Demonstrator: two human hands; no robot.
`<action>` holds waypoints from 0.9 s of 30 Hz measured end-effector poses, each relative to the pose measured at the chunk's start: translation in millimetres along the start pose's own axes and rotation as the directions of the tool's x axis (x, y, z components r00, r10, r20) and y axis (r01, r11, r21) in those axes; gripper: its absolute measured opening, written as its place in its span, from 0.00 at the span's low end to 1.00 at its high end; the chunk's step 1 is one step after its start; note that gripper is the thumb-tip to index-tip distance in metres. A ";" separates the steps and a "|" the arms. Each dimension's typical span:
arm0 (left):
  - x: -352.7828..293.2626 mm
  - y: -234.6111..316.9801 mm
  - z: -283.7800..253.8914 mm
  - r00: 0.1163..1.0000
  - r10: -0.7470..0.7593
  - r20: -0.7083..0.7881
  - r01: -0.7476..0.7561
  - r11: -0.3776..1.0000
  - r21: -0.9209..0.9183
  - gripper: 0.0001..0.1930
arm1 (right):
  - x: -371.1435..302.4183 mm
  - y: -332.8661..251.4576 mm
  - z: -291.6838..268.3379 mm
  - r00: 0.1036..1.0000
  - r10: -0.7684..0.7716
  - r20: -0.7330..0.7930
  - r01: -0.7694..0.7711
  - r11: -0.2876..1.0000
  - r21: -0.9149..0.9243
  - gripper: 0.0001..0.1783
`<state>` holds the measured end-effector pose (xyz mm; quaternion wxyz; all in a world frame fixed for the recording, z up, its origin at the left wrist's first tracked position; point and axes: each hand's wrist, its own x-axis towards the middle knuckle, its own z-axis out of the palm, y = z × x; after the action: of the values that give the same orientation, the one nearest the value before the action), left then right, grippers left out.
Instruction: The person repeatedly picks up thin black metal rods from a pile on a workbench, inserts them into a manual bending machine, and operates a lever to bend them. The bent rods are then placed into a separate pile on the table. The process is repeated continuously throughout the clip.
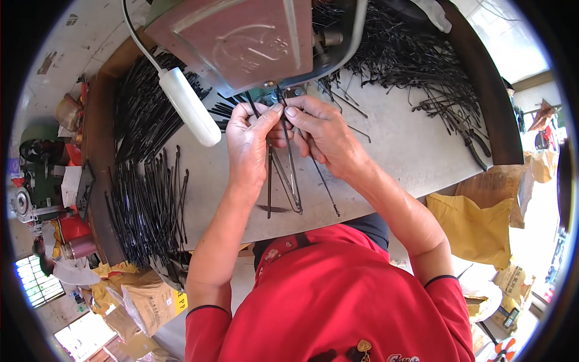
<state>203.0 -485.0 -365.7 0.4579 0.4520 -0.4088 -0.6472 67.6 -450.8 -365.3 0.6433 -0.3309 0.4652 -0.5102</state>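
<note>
At upper centre, the left hand (248,137) and right hand (329,131) pinch rods (269,181). Pliers (467,135) lie at right.

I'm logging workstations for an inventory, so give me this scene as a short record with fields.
Left hand: gripping thin black metal-looking rods
Right hand: fingertips on the same rods, beside the left
Machine: red-brown painted metal housing, above both hands
Tool: black-handled pliers, right side of grey tabletop
Left pile: long black rods
Right pile: tangled black rods
</note>
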 end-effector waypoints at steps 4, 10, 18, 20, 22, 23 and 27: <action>-0.1 0.3 3.1 1.000 0.023 -0.006 -0.023 1.000 -0.005 0.10 | -0.6 -4.5 -0.6 1.000 -0.013 0.003 0.013 0.999 -0.035 0.13; -19.2 21.6 -1.7 1.000 -0.008 -0.009 0.009 0.988 0.155 0.11 | -18.3 -13.7 2.5 0.999 0.039 0.023 -0.037 0.997 -0.074 0.13; -62.6 56.6 -63.8 0.991 0.024 -0.131 0.042 0.879 0.475 0.09 | -42.7 7.7 -11.3 0.984 -0.165 0.072 0.178 0.827 -0.533 0.15; -68.4 71.0 -119.7 0.987 0.019 -0.157 0.091 0.743 0.663 0.10 | -44.3 13.8 -41.3 0.921 -0.390 0.015 0.244 0.545 -0.802 0.12; -70.6 69.5 -155.6 0.949 0.274 -0.157 0.001 0.495 0.869 0.20 | -44.0 9.2 -68.8 0.865 -0.501 0.017 0.147 0.221 -0.964 0.08; -69.1 71.3 -150.5 0.941 0.318 -0.115 -0.035 0.430 0.902 0.20 | -44.8 4.7 -75.9 0.870 -0.492 0.017 0.057 0.066 -0.996 0.06; -50.8 47.8 -89.7 0.955 0.290 0.067 -0.211 0.503 0.838 0.12 | -41.4 -3.3 -87.2 0.902 -0.392 0.178 0.127 -0.152 -0.980 0.04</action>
<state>308.4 -458.2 -333.0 0.2915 0.5773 -0.7093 -0.2804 -17.1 -407.4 -381.9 0.0278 -0.7316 0.6649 -0.1481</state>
